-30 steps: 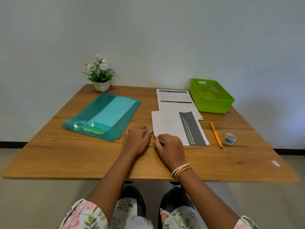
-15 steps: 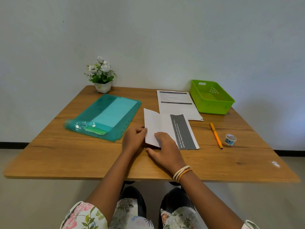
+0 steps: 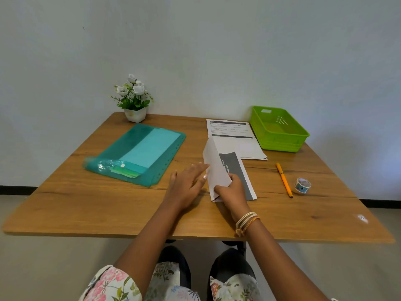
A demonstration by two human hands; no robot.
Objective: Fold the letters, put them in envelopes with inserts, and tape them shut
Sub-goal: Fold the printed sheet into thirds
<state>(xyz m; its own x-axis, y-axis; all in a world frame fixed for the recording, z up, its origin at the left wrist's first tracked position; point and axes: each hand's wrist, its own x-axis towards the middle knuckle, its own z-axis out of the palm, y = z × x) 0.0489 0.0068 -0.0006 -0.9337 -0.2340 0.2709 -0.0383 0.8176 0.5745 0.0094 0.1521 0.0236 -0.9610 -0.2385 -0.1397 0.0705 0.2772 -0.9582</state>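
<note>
Wooden table point(image 3: 86, 209) set against a pale wall, seen from above by a seated person in floral sleeves. Largest item on it: a teal plastic folder point(image 3: 138, 153) lying flat on the left half, punched edge toward the centre, paler sheets and green slips visible through it. Far right corner, a lime-green basket point(image 3: 278, 131), tilted a little in view, touching or nearly touching the stack of printed letters point(image 3: 234, 140) that lies flat just left of it. Far left corner, a small white pot of white flowers point(image 3: 134, 98) hard by the wall. Centre, near the front edge: the letter being folded point(image 3: 217, 168), white with a dark grey band along its right part; its left flap stands raised off the table, the far end overlapping the near edge of the stack. Right hand point(image 3: 233, 190), bangles at the wrist, pinches the near end of that raised flap between thumb and fingers, grasping the paper. Left hand point(image 3: 187, 185) flat and slack, fingers spread, tips just at the flap's left edge; holding nothing. Right of the letter, well apart, an orange pen point(image 3: 284, 180) lies lengthwise; just beside its near end, a small roll of tape point(image 3: 302, 185) with a blue pattern.
</note>
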